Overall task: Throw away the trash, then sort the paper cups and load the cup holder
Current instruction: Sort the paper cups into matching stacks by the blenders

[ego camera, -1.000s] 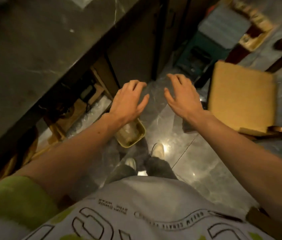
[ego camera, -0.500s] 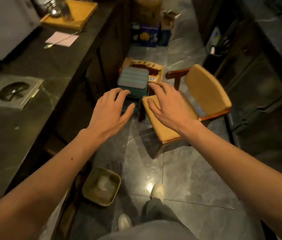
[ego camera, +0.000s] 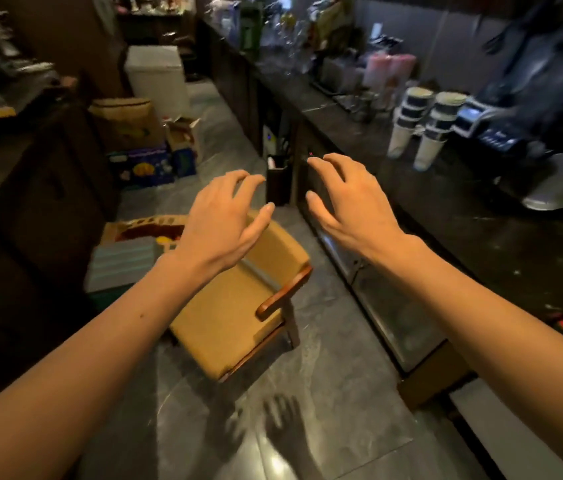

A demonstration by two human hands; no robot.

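Two upright paper cup stacks (ego camera: 422, 129) stand on the tabletop (ego camera: 463, 216), ahead-right of both empty, spread grips; right hand (ego camera: 349, 202) nearer than left hand (ego camera: 224, 216).

Right counter (ego camera: 453, 209): dark stone; near its far end two stacks of paper cups (ego camera: 418, 129), upside down, side by side; a dark machine (ego camera: 501, 133) just beyond them.
Floor (ego camera: 325, 393): grey glossy tiles; a yellow padded chair (ego camera: 238, 306) mid-aisle; cardboard boxes (ego camera: 141, 143) along the left edge.
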